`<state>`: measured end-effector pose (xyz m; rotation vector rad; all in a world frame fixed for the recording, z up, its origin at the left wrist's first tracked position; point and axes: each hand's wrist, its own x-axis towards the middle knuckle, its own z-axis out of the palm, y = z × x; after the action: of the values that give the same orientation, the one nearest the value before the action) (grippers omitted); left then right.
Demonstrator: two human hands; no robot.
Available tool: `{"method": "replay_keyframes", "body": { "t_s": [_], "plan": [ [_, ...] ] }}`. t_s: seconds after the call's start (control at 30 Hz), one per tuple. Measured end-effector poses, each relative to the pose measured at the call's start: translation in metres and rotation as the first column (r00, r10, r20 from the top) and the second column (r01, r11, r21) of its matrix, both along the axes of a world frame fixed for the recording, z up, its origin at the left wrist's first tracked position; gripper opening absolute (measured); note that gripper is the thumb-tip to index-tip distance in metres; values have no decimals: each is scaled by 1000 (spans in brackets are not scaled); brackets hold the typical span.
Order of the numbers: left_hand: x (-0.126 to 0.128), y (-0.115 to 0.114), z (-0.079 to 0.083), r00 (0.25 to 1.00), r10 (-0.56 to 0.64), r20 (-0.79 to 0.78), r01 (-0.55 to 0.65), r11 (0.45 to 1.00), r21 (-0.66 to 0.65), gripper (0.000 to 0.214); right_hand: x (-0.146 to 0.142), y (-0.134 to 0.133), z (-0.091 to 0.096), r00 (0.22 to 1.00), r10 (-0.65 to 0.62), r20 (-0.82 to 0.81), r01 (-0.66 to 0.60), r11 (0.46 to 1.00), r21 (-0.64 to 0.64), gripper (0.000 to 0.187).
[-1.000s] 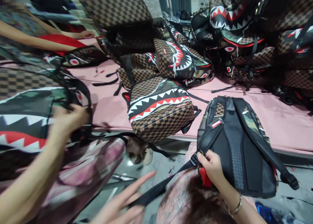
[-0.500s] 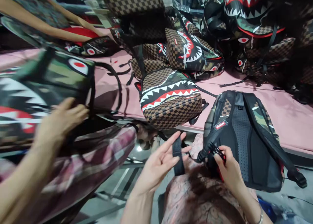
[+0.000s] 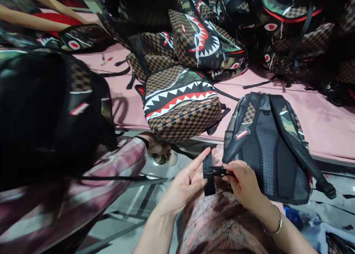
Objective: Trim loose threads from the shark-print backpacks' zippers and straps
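The end of a black webbing strap [image 3: 210, 187] is pinched between the fingers and thumb of my left hand [image 3: 183, 187]. My right hand [image 3: 245, 181] grips small black thread snips [image 3: 219, 171], their tips against the strap beside my left fingers. Just to the right, a backpack [image 3: 267, 150] lies with its black padded back and shoulder straps facing up, partly over the table edge above my lap. It has a small red label on one shoulder strap. My right hand overlaps its lower left side.
On the pink table [image 3: 330, 131], a checkered shark-mouth backpack [image 3: 183, 106] lies ahead, with several more piled behind. At left, a co-worker in plaid trousers [image 3: 124, 165] has a dark backpack [image 3: 36, 117]. Another person's arms [image 3: 36, 20] reach in at the far left.
My right hand has brought the snips left, from beside the backpack to the strap in my left hand. The co-worker's backpack has turned from its shark front to its black back.
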<state>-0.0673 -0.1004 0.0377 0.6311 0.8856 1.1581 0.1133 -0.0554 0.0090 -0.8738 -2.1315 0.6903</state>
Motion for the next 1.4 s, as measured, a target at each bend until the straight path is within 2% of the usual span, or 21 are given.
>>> {"method": "replay_keyframes", "body": {
  "t_s": [0.17,0.33,0.47,0.6,0.7,0.83,0.9,1.0,1.1,1.17,1.3,1.4],
  "plan": [
    [2,3,-5,999,-19,-31,19,1000,-10,70,2,6,-2,1000,-2,17,1,999,39,15],
    [2,4,-5,999,-13,-37,12,999,-32,70,7,4,-3,999,-28,-34,27,999,-35,13],
    [5,5,-6,999,-16,-49,15,999,-30,69,4,3,-2,998,31,46,-30,999,-24,15],
    [7,6,-5,1000,-8,-29,8,1000,-26,67,1,4,-2,997,-15,70,14,1000,14,16],
    [4,7,-2,1000,9,28,-9,1000,-13,66,4,3,-3,998,-49,-44,47,997,-57,13],
    [1,11,-2,992,50,119,-55,998,41,63,13,-2,-11,977,-129,-167,88,969,-233,19],
    [2,14,-4,990,123,68,-124,992,15,57,16,-4,-15,971,-153,-181,100,957,-272,20],
    [7,16,-6,969,232,-84,-240,966,-92,38,17,-6,-17,965,-171,-197,114,956,-271,21],
    [12,14,-2,947,250,-199,-280,950,-136,32,16,-4,-13,966,-163,-200,116,967,-227,20],
    [15,12,2,939,238,-246,-274,954,-123,34,14,-1,-8,969,-149,-199,120,981,-151,17],
    [17,9,8,942,151,-298,-200,970,-142,33,7,7,4,986,-102,-135,112,991,71,15],
    [18,8,10,929,94,-357,-151,979,-136,32,4,14,8,995,-92,-25,95,980,175,18]
  ]
}}
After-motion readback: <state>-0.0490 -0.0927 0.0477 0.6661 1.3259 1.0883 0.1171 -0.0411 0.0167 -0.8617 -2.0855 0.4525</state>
